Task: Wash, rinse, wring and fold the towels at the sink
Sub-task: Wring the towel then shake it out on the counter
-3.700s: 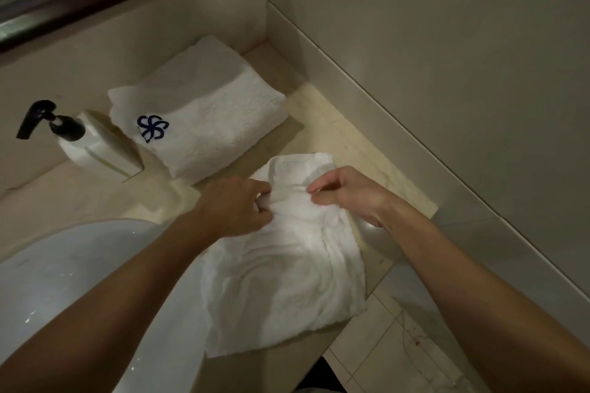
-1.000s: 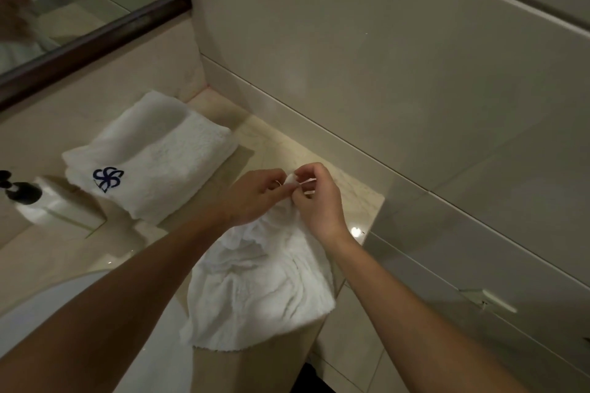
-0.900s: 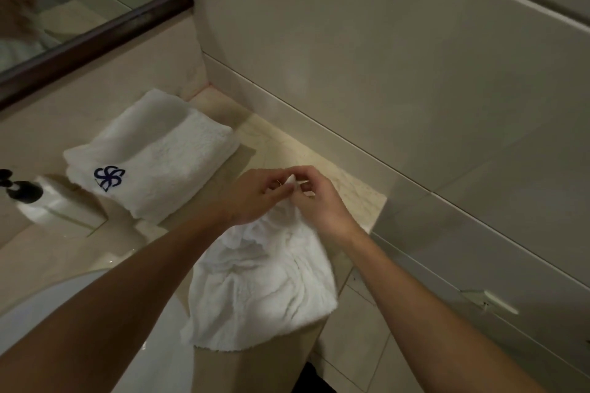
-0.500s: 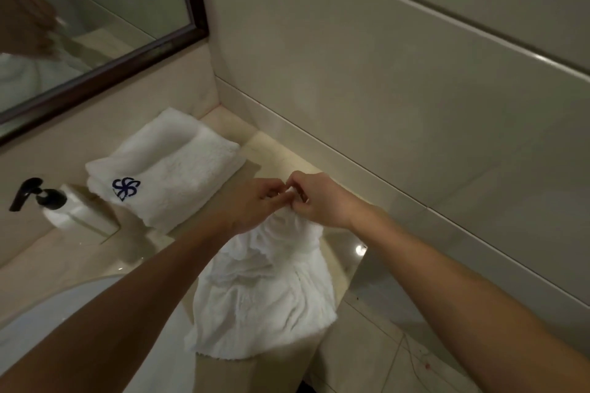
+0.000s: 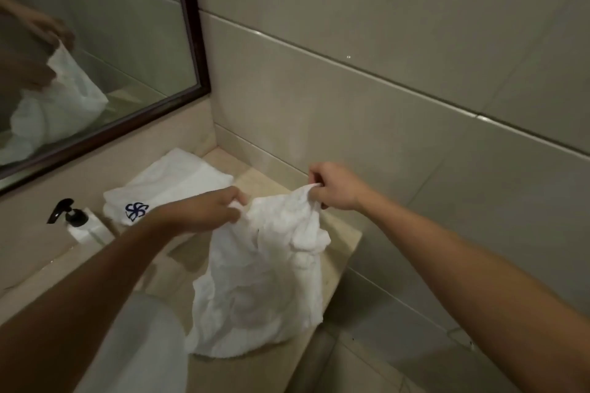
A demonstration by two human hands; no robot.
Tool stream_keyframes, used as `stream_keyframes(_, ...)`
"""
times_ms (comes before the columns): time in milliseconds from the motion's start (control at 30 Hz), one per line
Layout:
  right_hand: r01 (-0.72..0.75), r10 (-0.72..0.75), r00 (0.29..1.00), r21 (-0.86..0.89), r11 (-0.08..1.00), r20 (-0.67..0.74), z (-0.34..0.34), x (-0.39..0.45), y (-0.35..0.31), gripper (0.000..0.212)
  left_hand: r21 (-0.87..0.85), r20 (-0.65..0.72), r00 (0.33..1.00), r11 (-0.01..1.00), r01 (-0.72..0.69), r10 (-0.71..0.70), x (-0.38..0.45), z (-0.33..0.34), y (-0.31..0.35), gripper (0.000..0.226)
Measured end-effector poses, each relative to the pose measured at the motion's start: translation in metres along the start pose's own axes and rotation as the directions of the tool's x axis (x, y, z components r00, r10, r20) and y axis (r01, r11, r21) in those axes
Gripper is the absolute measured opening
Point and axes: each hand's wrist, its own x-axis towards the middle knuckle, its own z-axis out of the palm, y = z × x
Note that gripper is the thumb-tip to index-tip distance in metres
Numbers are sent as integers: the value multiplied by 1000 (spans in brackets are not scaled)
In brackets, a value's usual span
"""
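Both hands have moved apart and lifted the white towel [image 5: 265, 268] since a moment ago. Left hand [image 5: 204, 210] fingers pinch one top corner; right hand [image 5: 335, 188] fingers pinch the other. Its bottom edge lies on the beige desk [image 5: 344, 246], right of the white sink [image 5: 140, 344]. Behind the sink sit a folded towel [image 5: 172, 182] and a soap pump [image 5: 79, 223]. Tiled walls close the desk's back and right; its front edge drops to the floor [image 5: 383, 360].

folded towel [image 5: 172, 183] behind dispenser [image 5: 81, 222] | basin [image 5: 140, 344] in front — counter [image 5: 341, 252] right
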Motion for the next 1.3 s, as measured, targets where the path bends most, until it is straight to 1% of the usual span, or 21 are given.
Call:
stream_keyframes(67,-69,73,997,153,986,-18,-21,-13,6,18,198,-10,1000,980,-11,13,-21,-20,-7,23)
stream_keyframes(100,-85,92,996,210,974,-23,-30,-20,9,20,237,-45,999,971,-17,29,-32,-28,-10,20)
stream_keyframes(200,-68,90,993,252,965,-76,-59,-45,13,23,193,-287,953,980,-41,97,-65,-48,-12,8)
stream_keyframes(300,18,9,982,143,990,-188,-94,-72,16,21,181,-587,794,982,-61,157,-102,-65,-9,8)
stream_keyframes(400,75,-91,893,-53,996,-440,-124,-94,26,18,297,-768,574,952,-74,284,-139,-77,-13,7)
stream_keyframes(433,72,-133,857,-141,987,-499,-132,-100,28,17,362,-791,502,929,-77,350,-150,-80,-14,9)
stream_keyframes(467,65,-181,840,-235,970,-511,-137,-105,29,16,439,-784,459,896,-64,417,-159,-81,-14,13)
stream_keyframes(500,48,-201,844,-303,952,-498,-140,-107,29,15,511,-764,442,859,-31,470,-165,-81,-12,13)
stream_keyframes(567,9,-175,831,-302,953,-528,-138,-106,27,14,601,-742,406,798,50,533,-172,-77,-8,9)
stream_keyframes(633,11,-153,745,-217,976,-649,-136,-99,21,13,591,-779,337,800,109,529,-172,-80,0,13)
stream_keyframes(667,10,-125,735,-174,985,-667,-136,-97,18,13,550,-807,338,825,131,485,-172,-81,1,13)
stream_keyframes(733,32,-37,767,-20,999,-640,-139,-95,14,17,506,-833,363,841,194,418,-174,-86,2,11)
stream_keyframes(767,57,5,769,75,996,-639,-142,-95,9,23,492,-848,343,842,222,405,-175,-90,3,12)
stream_keyframes(867,169,102,722,317,933,-684,-142,-97,2,29,387,-915,218,890,240,339,-180,-95,7,21)
stream_keyframes(900,167,105,726,321,932,-680,-140,-98,1,29,371,-918,244,894,253,312,-180,-96,8,23)
stream_keyframes(967,86,71,814,240,967,-576,-130,-101,7,28,390,-885,390,863,322,254,-181,-91,0,23)
stream_keyframes(1000,60,79,825,226,972,-560,-129,-102,7,28,398,-876,416,855,333,246,-182,-91,1,23)
stream_keyframes(1100,79,114,764,268,960,-635,-130,-97,-2,28,324,-919,340,871,370,197,-183,-90,12,26)
stream_keyframes(1167,87,134,771,311,946,-622,-133,-96,-9,26,273,-937,315,880,389,151,-186,-91,20,26)
stream_keyframes(1233,106,113,793,318,942,-599,-138,-100,-13,25,206,-951,295,908,365,97,-188,-95,21,27)
stream_keyframes(1300,180,106,750,355,917,-653,-139,-104,-13,26,114,-968,247,954,276,44,-190,-96,19,30)
